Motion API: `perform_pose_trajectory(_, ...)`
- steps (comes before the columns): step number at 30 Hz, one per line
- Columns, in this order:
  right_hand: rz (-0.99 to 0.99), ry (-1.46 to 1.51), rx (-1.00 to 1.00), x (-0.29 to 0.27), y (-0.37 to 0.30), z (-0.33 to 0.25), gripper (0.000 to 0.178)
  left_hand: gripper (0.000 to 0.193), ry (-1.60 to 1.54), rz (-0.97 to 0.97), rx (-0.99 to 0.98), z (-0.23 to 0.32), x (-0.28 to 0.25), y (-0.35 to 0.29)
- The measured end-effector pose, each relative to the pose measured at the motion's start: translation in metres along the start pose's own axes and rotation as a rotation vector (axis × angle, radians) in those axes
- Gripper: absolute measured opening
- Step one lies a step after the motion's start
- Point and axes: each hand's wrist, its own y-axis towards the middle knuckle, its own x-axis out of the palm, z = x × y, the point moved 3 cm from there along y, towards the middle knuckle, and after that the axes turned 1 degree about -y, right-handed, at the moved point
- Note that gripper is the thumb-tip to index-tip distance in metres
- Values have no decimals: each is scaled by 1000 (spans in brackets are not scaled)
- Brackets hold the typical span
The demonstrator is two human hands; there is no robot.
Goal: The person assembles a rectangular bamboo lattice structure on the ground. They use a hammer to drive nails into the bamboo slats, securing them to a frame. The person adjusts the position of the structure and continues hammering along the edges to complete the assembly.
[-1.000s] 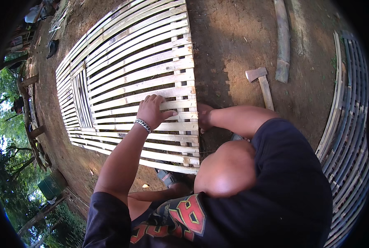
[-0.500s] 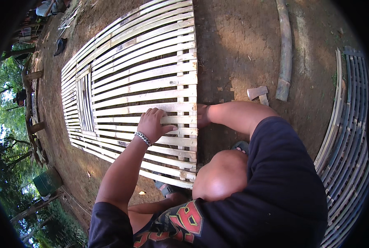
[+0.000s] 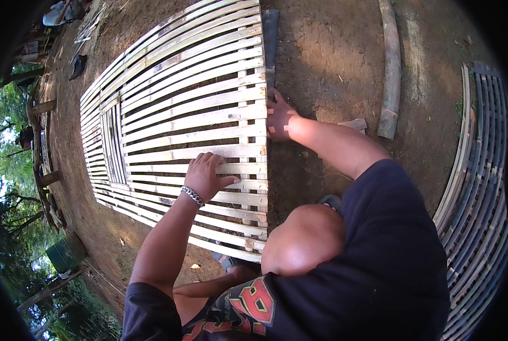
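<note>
Resting half-open, thumb spread, at centre is the left hand (image 3: 204,179); above right, the right hand (image 3: 280,118) meets the bamboo slat panel's (image 3: 194,137) edge, its grip unclear. Spanning centre to upper left, the panel looks light, springy, best held along that braced right edge. Beyond, upper right, lies a bamboo pole (image 3: 391,68).

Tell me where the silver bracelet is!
In the head view, the silver bracelet is left of centre, worn just below the left hand, which rests on the pale slatted panel.
</note>
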Motion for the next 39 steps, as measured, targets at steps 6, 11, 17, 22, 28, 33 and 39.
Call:
perform_pose_trajectory(6,-9,318,73,13,-26,-86,83,65,-7,-24,-3,-4,3,4)
perform_pose_trajectory(11,4,273,50,20,-32,-73,76,65,16,-51,-14,-1,1,3)
perform_pose_trajectory(17,-93,311,-39,-3,-31,-41,75,64,6,-26,-3,-4,4,3)
perform_pose_trajectory(22,16,248,-42,-4,-19,-21,70,64,-11,-29,-10,-3,5,4)
perform_pose_trajectory(28,46,230,-32,-1,0,-3,66,64,-8,-39,-18,-3,4,4)
perform_pose_trajectory(33,-13,202,-33,-6,9,-1,65,63,10,-43,-35,-2,4,5)
perform_pose_trajectory(39,20,252,2,-7,16,6,70,62,-1,-48,-37,-2,6,8)
